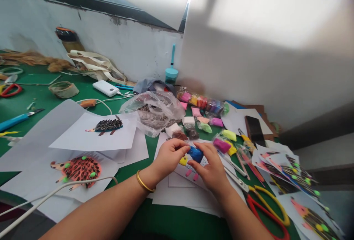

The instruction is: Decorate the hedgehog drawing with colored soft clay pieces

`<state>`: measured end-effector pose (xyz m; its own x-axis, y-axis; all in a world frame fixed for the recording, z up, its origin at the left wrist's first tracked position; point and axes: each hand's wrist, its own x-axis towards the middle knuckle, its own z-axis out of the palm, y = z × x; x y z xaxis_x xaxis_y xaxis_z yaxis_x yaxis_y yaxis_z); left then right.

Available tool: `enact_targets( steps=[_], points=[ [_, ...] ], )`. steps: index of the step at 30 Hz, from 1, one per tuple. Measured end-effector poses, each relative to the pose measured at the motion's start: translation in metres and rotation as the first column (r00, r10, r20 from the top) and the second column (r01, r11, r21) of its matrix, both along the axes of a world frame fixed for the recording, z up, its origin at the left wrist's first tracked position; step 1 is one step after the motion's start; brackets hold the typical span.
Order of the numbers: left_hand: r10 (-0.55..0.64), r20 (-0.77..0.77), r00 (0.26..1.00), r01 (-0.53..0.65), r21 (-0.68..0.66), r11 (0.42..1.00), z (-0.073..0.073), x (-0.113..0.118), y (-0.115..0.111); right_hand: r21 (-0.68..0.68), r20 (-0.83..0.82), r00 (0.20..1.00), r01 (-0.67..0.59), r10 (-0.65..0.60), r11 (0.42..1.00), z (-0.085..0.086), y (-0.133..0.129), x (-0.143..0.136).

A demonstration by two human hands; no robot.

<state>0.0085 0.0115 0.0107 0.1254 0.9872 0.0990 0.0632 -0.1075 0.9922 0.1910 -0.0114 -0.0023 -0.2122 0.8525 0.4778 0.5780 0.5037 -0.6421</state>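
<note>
A small packet of blue clay (195, 154) is held between my two hands, above white paper. My left hand (173, 155), with a gold bangle at the wrist, pinches the packet's left edge between thumb and fingertips. My right hand (211, 164) grips its right side, thumb below and index finger on top. Under the hands lies a drawing (203, 181) with a yellow clay piece (183, 160) and pink clay feet (191, 175). Part of the drawing is hidden by the hands and packet.
Clay packets (222, 145) and a plastic bag of seeds (155, 112) lie beyond the hands. Scissors (256, 195) and finished hedgehog pictures (312, 214) are at right. More hedgehog pictures (80, 170), a cable (55, 192) and a craft knife (16, 121) lie left.
</note>
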Motion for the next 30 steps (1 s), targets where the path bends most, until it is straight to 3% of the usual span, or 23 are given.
enact_targets(
  steps=[6,10,21,27,30],
  points=[
    [-0.022,-0.068,0.997,0.028,0.092,0.995,-0.003,0.001,-0.001,-0.147,0.023,0.999,-0.032,0.036,0.989,0.001,-0.004,-0.001],
    [-0.017,-0.08,0.997,0.024,0.089,0.996,-0.006,0.004,-0.005,-0.116,0.041,0.996,-0.08,0.085,0.99,0.002,-0.007,-0.006],
    [0.031,-0.206,0.978,0.004,0.17,0.985,-0.012,0.015,-0.019,-0.112,0.086,0.996,-0.003,0.012,0.994,-0.005,-0.013,-0.022],
    [0.06,-0.088,0.994,-0.041,0.204,0.978,-0.004,0.009,-0.013,-0.049,-0.07,0.995,-0.073,0.07,0.996,-0.003,-0.006,-0.019],
    [0.068,-0.006,0.998,-0.066,0.186,0.98,-0.002,0.005,-0.007,-0.088,-0.109,0.99,-0.103,0.093,0.991,0.0,0.0,-0.012]
  ],
)
